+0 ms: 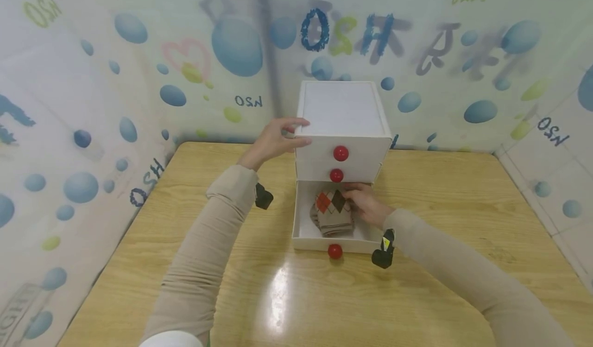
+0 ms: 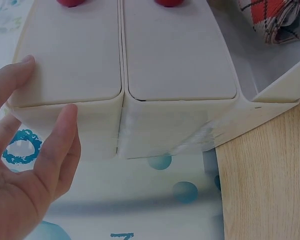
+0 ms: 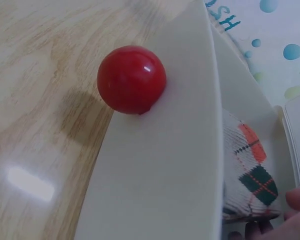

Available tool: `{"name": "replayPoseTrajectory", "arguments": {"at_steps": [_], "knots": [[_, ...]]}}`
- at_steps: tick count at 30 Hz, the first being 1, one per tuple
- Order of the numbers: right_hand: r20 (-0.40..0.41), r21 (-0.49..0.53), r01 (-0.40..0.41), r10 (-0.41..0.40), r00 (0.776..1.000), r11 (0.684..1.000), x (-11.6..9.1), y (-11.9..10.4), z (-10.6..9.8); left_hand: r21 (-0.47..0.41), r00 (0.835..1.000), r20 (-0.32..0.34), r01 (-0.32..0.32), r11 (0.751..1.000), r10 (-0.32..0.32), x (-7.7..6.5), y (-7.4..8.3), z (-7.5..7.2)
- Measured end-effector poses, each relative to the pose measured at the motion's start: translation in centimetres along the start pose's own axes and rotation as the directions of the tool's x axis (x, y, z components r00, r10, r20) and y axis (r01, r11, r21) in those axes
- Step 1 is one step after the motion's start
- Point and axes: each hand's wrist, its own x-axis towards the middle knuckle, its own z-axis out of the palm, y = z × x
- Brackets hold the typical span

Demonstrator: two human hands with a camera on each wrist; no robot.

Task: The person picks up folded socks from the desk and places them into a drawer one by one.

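A folded pair of argyle socks (image 1: 334, 214), beige with red and dark diamonds, lies in the pulled-out bottom drawer (image 1: 308, 243) of a white drawer cabinet (image 1: 345, 107). My right hand (image 1: 368, 205) reaches into this drawer and grips the socks at their right edge; in the right wrist view its fingertips are partly hidden beside the socks (image 3: 255, 175). At the cabinet's upper left corner, my left hand (image 1: 278, 138) touches the unit with spread, fairly straight fingers. The left wrist view has the left hand (image 2: 35, 165) with fingertips against the cabinet's edge (image 2: 70, 85).
Two upper drawers are closed, with red round knobs (image 1: 341, 153). Another red knob (image 1: 335, 251) sticks out from the open drawer's front. The cabinet stands on a wooden table (image 1: 259, 285), near a wall (image 1: 194, 115) printed with blue bubbles.
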Motion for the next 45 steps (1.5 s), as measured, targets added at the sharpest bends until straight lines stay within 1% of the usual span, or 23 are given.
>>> {"name": "replayPoseTrajectory", "arguments": {"at_steps": [9,14,18,20,25,27,29,31,33,35,39,45], "knots": [[0.035,0.037,0.022,-0.024,0.999,0.999,-0.6,0.0,-0.3,0.009,1.000,-0.001,-0.004,1.000,0.004,0.0,-0.3,0.0],[0.035,-0.016,0.043,-0.043,0.998,0.999,-1.7,0.1,-0.3,0.011,1.000,-0.003,0.001,1.000,-0.001,0.0,-0.3,0.0],[0.032,-0.089,0.087,-0.085,0.996,0.992,-2.6,0.1,0.0,-0.001,1.000,-0.004,-0.004,1.000,0.004,0.0,-0.4,0.0],[0.037,-0.106,0.106,-0.103,0.994,0.989,-3.1,0.1,0.1,-0.009,1.000,-0.004,-0.005,1.000,0.004,0.1,-0.4,0.0],[0.072,-0.086,0.142,-0.136,0.988,0.986,-4.2,0.1,-0.1,-0.005,1.000,-0.006,-0.001,1.000,0.001,0.1,-0.4,0.1],[0.105,-0.067,0.172,-0.165,0.981,0.983,-4.7,0.2,-0.2,-0.003,1.000,-0.007,-0.003,1.000,0.002,0.1,-0.4,0.1],[0.132,-0.072,0.202,-0.192,0.972,0.977,-5.2,0.3,-0.5,-0.005,1.000,-0.006,-0.003,1.000,0.002,0.1,-0.4,0.1],[0.154,-0.101,0.241,-0.224,0.962,0.965,-5.8,0.6,-0.7,-0.005,1.000,-0.006,0.001,1.000,-0.001,0.1,-0.4,0.1],[0.168,-0.153,0.271,-0.245,0.955,0.950,-6.4,0.9,-0.9,-0.002,1.000,-0.006,0.005,1.000,-0.005,0.1,-0.4,0.1],[0.188,-0.201,0.315,-0.279,0.942,0.928,-6.9,1.3,-1.1,0.003,1.000,-0.007,0.006,1.000,-0.006,0.1,-0.4,0.0],[0.218,-0.222,0.373,-0.327,0.919,0.901,-7.7,2.1,-1.3,0.003,1.000,-0.008,0.002,1.000,-0.002,0.1,-0.4,0.0],[0.256,-0.216,0.384,-0.328,0.910,0.898,-8.7,3.2,-1.5,-0.004,1.000,-0.008,0.000,1.000,0.000,0.1,-0.3,0.1]]}}
